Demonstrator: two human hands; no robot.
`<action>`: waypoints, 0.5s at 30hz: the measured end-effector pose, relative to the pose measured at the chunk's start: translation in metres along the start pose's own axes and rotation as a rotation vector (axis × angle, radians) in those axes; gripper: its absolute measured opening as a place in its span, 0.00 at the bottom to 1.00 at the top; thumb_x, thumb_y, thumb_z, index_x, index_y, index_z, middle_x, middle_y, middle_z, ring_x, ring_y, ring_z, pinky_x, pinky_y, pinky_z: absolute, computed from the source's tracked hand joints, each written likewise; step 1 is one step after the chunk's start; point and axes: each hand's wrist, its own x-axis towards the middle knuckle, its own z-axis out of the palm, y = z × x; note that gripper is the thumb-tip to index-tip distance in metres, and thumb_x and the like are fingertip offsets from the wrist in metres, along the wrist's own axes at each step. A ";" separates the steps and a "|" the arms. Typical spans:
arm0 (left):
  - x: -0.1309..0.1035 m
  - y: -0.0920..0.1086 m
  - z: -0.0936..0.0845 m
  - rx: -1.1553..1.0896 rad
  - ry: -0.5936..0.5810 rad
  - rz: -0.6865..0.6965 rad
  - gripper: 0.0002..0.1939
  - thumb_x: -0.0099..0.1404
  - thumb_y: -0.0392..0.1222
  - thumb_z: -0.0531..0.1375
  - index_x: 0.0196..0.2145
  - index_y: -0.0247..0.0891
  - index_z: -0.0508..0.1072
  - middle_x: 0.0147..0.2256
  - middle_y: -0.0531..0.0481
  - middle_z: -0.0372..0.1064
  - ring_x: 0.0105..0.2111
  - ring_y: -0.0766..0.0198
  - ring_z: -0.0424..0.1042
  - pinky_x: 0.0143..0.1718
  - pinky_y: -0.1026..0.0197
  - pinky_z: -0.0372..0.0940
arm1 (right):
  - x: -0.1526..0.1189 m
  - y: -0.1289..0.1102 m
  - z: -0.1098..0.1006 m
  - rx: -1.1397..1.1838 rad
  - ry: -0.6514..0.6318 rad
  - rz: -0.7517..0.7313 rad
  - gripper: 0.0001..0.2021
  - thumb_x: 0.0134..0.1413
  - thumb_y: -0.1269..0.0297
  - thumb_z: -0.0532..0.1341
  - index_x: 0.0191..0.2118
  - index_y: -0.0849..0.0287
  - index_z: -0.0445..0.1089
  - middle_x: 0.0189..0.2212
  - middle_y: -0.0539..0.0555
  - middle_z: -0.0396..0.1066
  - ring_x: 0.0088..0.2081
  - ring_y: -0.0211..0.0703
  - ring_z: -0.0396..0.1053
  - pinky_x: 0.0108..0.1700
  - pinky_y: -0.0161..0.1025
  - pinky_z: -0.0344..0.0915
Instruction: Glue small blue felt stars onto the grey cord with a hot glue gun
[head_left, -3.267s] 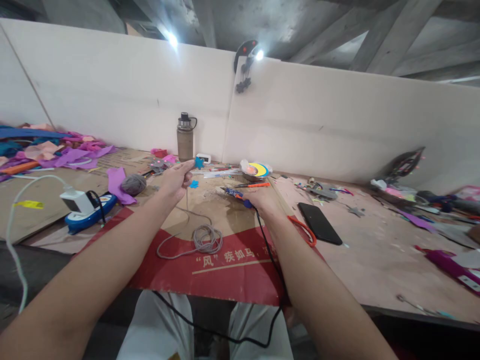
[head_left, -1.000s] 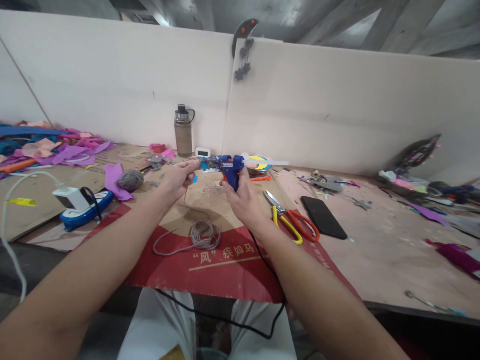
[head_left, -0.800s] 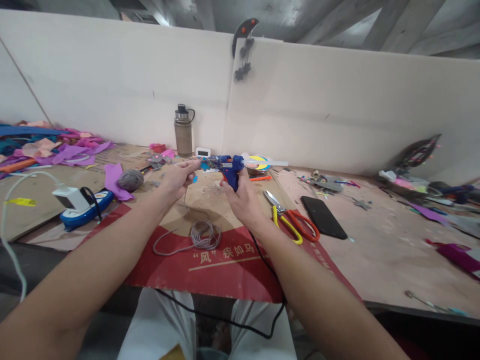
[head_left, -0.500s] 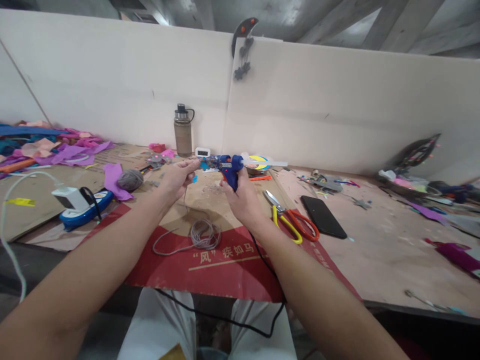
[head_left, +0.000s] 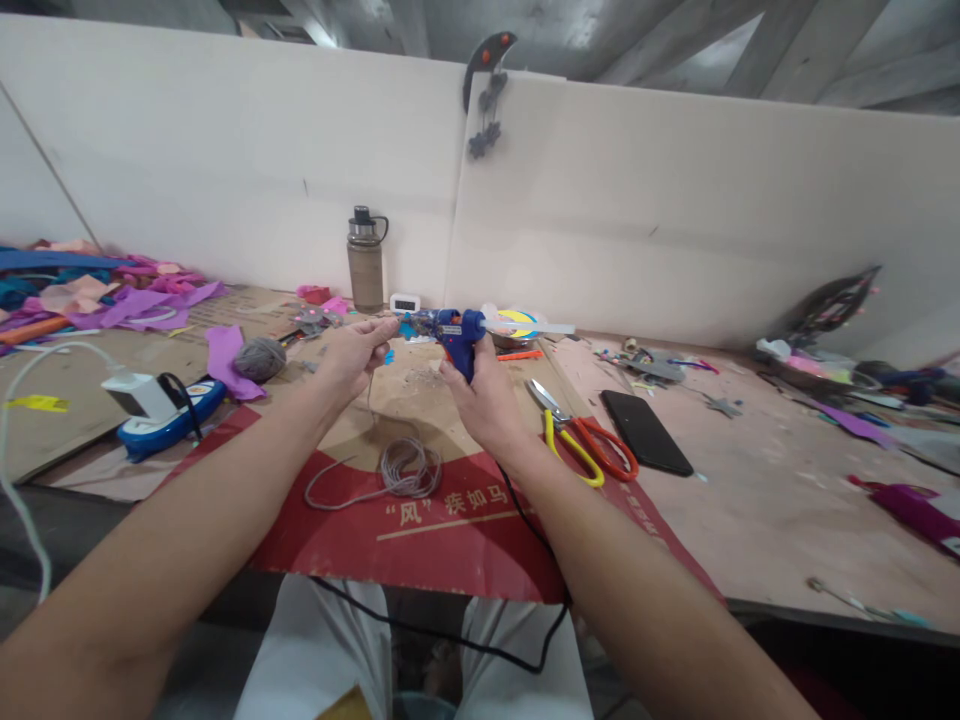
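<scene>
My right hand (head_left: 484,393) is wrapped round the handle of a blue glue gun (head_left: 461,338), its nozzle pointing left. A pale glue stick (head_left: 532,327) sticks out of the gun's back end. My left hand (head_left: 362,352) is closed in a pinch in front of the nozzle, on a grey cord (head_left: 370,395) that hangs down from the fingers. Small blue pieces (head_left: 406,328) show beside the fingertips; whether they are attached to the cord I cannot tell. Below the hands, a loose coil of the cord (head_left: 409,468) lies on the red printed board (head_left: 465,550).
Scissors (head_left: 574,435) with yellow and orange handles lie beside a black phone (head_left: 646,432) on the right. A bottle (head_left: 366,262) stands at the back. On the left are a blue power strip (head_left: 171,420), a grey yarn ball (head_left: 260,358) and felt scraps (head_left: 161,302).
Almost nothing differs. Both hands hold their places, with the glue gun's nozzle still by the left fingertips; the view has shifted very slightly.
</scene>
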 end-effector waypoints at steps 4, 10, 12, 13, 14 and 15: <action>0.000 0.000 0.000 0.002 -0.002 0.001 0.09 0.51 0.41 0.68 0.23 0.34 0.72 0.16 0.57 0.55 0.15 0.77 0.51 0.13 0.72 0.42 | 0.000 0.000 0.000 0.004 0.008 0.007 0.18 0.56 0.63 0.55 0.52 0.58 0.59 0.38 0.61 0.70 0.51 0.57 0.65 0.50 0.51 0.62; 0.000 0.000 -0.001 0.002 -0.001 0.003 0.10 0.50 0.41 0.68 0.23 0.34 0.72 0.16 0.57 0.56 0.15 0.77 0.51 0.14 0.72 0.42 | 0.000 -0.002 0.000 0.000 0.006 0.005 0.18 0.56 0.63 0.54 0.52 0.59 0.59 0.38 0.61 0.70 0.52 0.58 0.65 0.50 0.51 0.63; 0.000 0.000 0.000 0.006 0.007 0.001 0.10 0.50 0.41 0.68 0.23 0.34 0.72 0.15 0.57 0.55 0.15 0.77 0.51 0.14 0.72 0.42 | 0.000 -0.002 -0.001 0.007 0.007 0.013 0.18 0.56 0.63 0.54 0.52 0.60 0.59 0.38 0.61 0.71 0.52 0.57 0.65 0.50 0.51 0.63; 0.000 0.000 0.000 0.006 0.011 0.000 0.10 0.50 0.41 0.68 0.22 0.34 0.72 0.15 0.57 0.55 0.15 0.77 0.51 0.14 0.72 0.42 | 0.000 -0.002 -0.001 0.012 0.007 0.013 0.18 0.56 0.63 0.54 0.53 0.60 0.59 0.38 0.61 0.71 0.52 0.57 0.65 0.49 0.51 0.63; 0.000 0.000 0.001 0.005 0.015 0.000 0.10 0.51 0.40 0.68 0.22 0.34 0.72 0.14 0.57 0.55 0.14 0.77 0.51 0.14 0.71 0.42 | 0.001 -0.001 -0.001 0.015 0.009 0.010 0.18 0.56 0.64 0.54 0.53 0.60 0.59 0.39 0.62 0.71 0.52 0.57 0.65 0.49 0.51 0.63; -0.001 0.001 0.001 0.005 0.018 0.000 0.10 0.51 0.40 0.68 0.22 0.34 0.71 0.14 0.57 0.55 0.14 0.77 0.50 0.14 0.71 0.42 | 0.001 -0.001 -0.001 0.017 0.010 0.004 0.19 0.56 0.64 0.54 0.53 0.60 0.59 0.39 0.61 0.71 0.52 0.57 0.65 0.50 0.51 0.63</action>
